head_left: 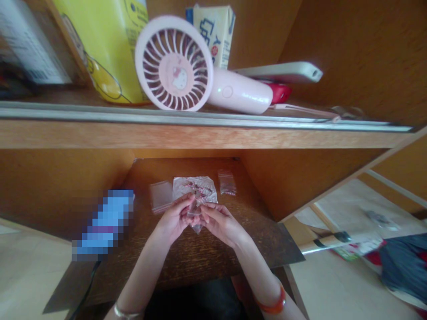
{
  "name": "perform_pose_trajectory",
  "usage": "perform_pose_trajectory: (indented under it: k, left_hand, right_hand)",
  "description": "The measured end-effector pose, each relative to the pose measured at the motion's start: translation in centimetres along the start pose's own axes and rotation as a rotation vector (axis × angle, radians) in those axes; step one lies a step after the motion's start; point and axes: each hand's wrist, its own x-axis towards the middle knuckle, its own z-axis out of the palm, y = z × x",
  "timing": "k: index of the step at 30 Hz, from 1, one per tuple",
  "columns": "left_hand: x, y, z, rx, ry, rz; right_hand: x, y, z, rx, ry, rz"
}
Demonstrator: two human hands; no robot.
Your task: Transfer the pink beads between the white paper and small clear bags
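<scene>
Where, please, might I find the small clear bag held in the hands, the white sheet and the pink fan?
Held bag (pixel 194 209): head view, upper clear plastic.
White sheet (pixel 179 184): head view, upper left part.
Pink fan (pixel 171 70): head view, central hub.

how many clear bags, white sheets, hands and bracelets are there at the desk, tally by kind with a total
3 clear bags, one of them held
1 white sheet
2 hands
2 bracelets
Total: 8
</scene>
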Motion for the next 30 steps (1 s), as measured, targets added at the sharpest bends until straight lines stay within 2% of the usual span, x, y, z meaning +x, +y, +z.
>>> perform_pose_trajectory:
  k: [4,8,12,15,18,22,26,30]
  left_hand:
    - [0.0,0.2,-0.5,0.372,-0.016,0.182]
    - [-0.3,0.5,-1.0,0.817,0.089,0.373]
    - [-0.7,0.6,-0.7,1.365,0.278,0.472]
    - [-1.0,0.6,-0.2,1.631,0.284,0.476]
    - [-1.0,0.5,0.0,1.715,0.22,0.469]
    - [-0.9,0.5,-0.3,1.739,0.206,0.555]
    - [-0.7,0.6,-0.5,1.738,0.274,0.709]
    - [-0.5,0.6,-0.8,1.709,0.233,0.882]
  right_hand:
    - [0.5,0.7,-0.8,-0.102,0.121,-0.018]
    - [0.7,1.1,-1.6,-0.258,0.206,-0.041]
    - [0.8,1.2,-1.6,-0.393,0.246,-0.065]
    - [0.9,1.3,-1.4,-0.388,0.268,-0.057]
    - [1.0,1.5,-1.3,-0.364,0.285,-0.062]
    - [1.1,1.3,-0.8,-0.255,0.295,-0.011]
    - [1.3,0.6,-0.5,0.008,0.242,0.164]
    - [1.6,0.1,-0.7,0.217,0.185,0.302]
